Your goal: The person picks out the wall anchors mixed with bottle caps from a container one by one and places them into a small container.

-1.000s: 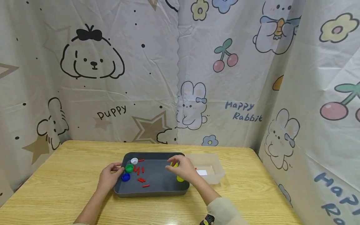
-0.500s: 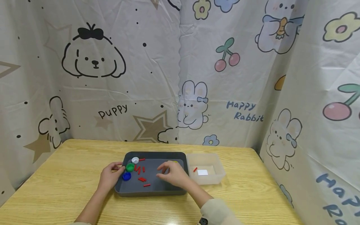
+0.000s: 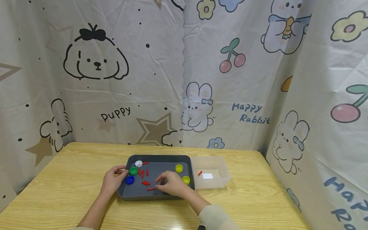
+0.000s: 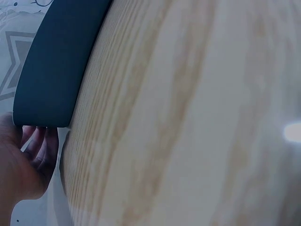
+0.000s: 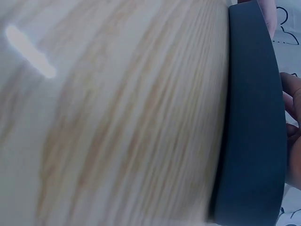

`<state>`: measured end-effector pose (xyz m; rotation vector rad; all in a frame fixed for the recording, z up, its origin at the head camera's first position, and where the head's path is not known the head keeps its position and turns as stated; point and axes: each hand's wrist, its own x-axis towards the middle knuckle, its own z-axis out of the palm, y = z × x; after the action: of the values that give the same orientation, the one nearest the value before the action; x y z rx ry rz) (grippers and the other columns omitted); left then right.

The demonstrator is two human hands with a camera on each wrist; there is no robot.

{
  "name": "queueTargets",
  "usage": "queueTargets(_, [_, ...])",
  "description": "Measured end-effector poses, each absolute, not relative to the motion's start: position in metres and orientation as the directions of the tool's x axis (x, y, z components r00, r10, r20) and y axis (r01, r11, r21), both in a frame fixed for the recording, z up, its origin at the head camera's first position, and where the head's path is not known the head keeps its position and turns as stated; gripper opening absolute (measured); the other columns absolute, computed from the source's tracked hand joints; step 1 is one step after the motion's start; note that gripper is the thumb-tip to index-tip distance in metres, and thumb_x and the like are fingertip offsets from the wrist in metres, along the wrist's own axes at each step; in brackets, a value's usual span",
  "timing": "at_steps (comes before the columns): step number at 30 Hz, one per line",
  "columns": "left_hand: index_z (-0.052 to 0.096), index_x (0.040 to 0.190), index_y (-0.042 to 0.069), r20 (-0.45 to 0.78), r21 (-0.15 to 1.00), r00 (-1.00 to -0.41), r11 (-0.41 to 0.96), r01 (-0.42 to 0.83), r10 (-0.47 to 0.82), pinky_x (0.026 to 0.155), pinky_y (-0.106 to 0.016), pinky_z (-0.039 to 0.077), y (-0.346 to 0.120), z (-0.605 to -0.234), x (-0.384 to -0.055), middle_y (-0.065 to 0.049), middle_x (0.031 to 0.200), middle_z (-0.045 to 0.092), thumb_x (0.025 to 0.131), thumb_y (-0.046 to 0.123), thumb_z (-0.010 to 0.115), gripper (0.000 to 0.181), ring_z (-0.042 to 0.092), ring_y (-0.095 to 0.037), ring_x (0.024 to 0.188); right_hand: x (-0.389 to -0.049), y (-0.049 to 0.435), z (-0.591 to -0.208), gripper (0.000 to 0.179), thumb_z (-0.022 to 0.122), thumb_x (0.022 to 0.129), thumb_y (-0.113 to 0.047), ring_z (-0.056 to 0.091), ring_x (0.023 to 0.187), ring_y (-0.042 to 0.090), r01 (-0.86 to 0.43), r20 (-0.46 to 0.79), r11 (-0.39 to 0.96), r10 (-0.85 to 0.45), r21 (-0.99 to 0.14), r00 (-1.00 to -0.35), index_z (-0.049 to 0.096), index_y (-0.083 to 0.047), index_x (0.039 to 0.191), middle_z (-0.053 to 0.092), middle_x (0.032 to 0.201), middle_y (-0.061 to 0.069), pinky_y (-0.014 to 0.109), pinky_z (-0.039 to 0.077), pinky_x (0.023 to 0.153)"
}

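My left hand (image 3: 112,179) grips the left rim of a dark grey tray (image 3: 161,197); in the left wrist view its thumb and fingers (image 4: 47,150) are at the tray's end wall. My right hand (image 3: 171,184) is low inside the tray, thumb and index finger apart. Its thumb tip is right at the end of a short red stick (image 3: 150,189). More red sticks (image 3: 145,183) lie further left and back. At the left stand a white cap (image 3: 138,164), a green cap (image 3: 133,171) and a blue cap (image 3: 130,180). Two yellow caps (image 3: 179,168) are on the right.
A translucent plastic box (image 3: 224,182) stands against the tray's right side, with a red stick (image 3: 200,173) and a white card (image 3: 207,176) in it. The wooden table (image 3: 247,204) ends at a printed curtain (image 3: 155,80) behind and at the right.
My right hand has moved left and toward the front of the tray, from over the yellow caps to the nearest red stick. My left hand has stayed on the rim.
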<state>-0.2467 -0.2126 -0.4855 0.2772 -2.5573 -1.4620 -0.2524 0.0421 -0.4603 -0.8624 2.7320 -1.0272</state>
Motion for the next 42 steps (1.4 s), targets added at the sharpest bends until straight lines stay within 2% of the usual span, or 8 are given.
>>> queueTargets(13, [0.06, 0.117, -0.002, 0.076, 0.857, -0.965, 0.511, -0.066, -0.251, 0.072, -0.023, 0.043, -0.212, -0.486, -0.247, -0.018, 0.101, 0.064, 0.09, 0.02, 0.061, 0.035, 0.058, -0.025, 0.094, -0.253, 0.029, -0.465, 0.012, 0.073, 0.08, -0.021, 0.05, 0.071, 0.0, -0.423, 0.018, 0.64, -0.538, -0.641, -0.842, 0.072, -0.016, 0.092, 0.062, 0.082, -0.008, 0.018, 0.042, 0.059])
queueTargets(22, [0.06, 0.117, -0.001, 0.079, 0.857, -0.965, 0.512, -0.062, -0.249, 0.073, -0.024, 0.044, -0.214, -0.487, -0.247, -0.018, 0.101, 0.065, 0.09, 0.021, 0.061, 0.035, 0.058, -0.026, 0.095, -0.26, 0.019, -0.471, 0.006, 0.072, 0.081, -0.016, 0.05, 0.061, 0.002, -0.384, -0.042, 0.608, -0.567, -0.695, -0.822, 0.072, -0.015, 0.087, 0.062, 0.071, -0.007, 0.019, 0.041, 0.054])
queueTargets(28, [0.061, 0.116, -0.001, 0.088, 0.86, -0.965, 0.507, -0.052, -0.247, 0.071, -0.021, 0.044, -0.214, -0.487, -0.248, -0.018, 0.101, 0.065, 0.09, 0.02, 0.061, 0.034, 0.059, -0.025, 0.094, -0.263, 0.015, -0.473, 0.007, 0.074, 0.08, -0.019, 0.049, 0.063, 0.001, -0.368, -0.07, 0.651, -0.544, -0.664, -0.836, 0.072, -0.016, 0.085, 0.062, 0.071, -0.008, 0.019, 0.04, 0.056])
queueTargets(36, [0.06, 0.117, -0.001, 0.081, 0.858, -0.967, 0.511, -0.056, -0.242, 0.072, -0.022, 0.044, -0.214, -0.487, -0.247, -0.019, 0.102, 0.065, 0.09, 0.021, 0.061, 0.035, 0.059, -0.027, 0.096, -0.264, 0.015, -0.473, 0.005, 0.074, 0.08, -0.02, 0.051, 0.066, -0.002, -0.387, -0.059, 0.66, -0.547, -0.644, -0.835, 0.072, -0.015, 0.079, 0.068, 0.073, -0.008, 0.016, 0.042, 0.064])
queueTargets(42, [0.06, 0.117, -0.002, 0.074, 0.862, -0.967, 0.503, -0.06, -0.242, 0.072, -0.022, 0.044, -0.214, -0.487, -0.248, -0.019, 0.102, 0.065, 0.09, 0.021, 0.061, 0.035, 0.059, -0.027, 0.095, -0.266, 0.017, -0.473, 0.007, 0.073, 0.08, -0.02, 0.047, 0.061, -0.001, -0.386, -0.027, 0.635, -0.54, -0.669, -0.842, 0.071, -0.013, 0.078, 0.066, 0.07, -0.007, 0.017, 0.04, 0.057])
